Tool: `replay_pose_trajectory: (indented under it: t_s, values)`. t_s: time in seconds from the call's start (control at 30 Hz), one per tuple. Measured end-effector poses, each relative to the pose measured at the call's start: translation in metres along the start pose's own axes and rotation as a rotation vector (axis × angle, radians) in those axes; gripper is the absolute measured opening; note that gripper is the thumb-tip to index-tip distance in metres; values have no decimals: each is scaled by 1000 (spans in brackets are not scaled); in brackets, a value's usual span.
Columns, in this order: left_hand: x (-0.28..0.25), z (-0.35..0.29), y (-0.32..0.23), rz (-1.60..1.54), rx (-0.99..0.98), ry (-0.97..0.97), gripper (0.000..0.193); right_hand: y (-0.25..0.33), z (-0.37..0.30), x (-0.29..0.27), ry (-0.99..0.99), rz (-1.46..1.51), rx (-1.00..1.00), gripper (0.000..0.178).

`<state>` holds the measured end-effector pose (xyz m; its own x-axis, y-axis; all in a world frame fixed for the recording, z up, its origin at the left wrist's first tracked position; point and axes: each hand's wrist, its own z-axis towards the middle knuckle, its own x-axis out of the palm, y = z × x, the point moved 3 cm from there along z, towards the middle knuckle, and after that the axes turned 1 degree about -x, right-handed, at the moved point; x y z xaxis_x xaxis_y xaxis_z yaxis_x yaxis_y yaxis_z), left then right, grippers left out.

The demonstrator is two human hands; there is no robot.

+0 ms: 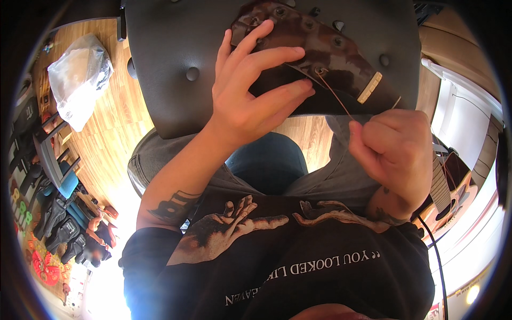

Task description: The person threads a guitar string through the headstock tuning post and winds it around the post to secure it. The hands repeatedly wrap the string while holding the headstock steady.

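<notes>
A dark brown, glossy guitar headstock [341, 58] lies on a black padded surface, its pale nut [370, 87] toward the right. My left hand [250, 85] reaches over it with the upper fingers spread across the wood. Its lower fingertips close together at the near edge, on what appears to be a tuning peg that they hide. A copper-coloured guitar string [337, 96] runs from a post on the headstock down into my right hand [397, 146]. That hand is a fist around the string, and a short length sticks out above the knuckles.
The black tufted cushion [170, 42] lies under the headstock, above my knees. A second guitar [453, 186] stands at my right, beside a black cable [437, 256]. On the wooden floor to the left lies a clear plastic bag [80, 80]; black cases [64, 224] stand farther left.
</notes>
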<state>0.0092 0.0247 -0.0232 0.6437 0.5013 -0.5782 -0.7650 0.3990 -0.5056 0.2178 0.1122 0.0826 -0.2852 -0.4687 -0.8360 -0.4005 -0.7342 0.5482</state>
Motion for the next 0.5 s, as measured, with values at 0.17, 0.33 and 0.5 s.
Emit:
replay_pose_trajectory:
  t_s: [0.17,0.33,0.5]
  values:
    - [-3,4,-2,-13,-57,20,18,0,0,1,-9,3,0,33]
    - [-8,10,-5,-65,-148,29,17,-1,-1,1,-2,8,9,32]
    - [-7,7,-4,-13,-43,45,31,0,0,0,-6,4,4,31]
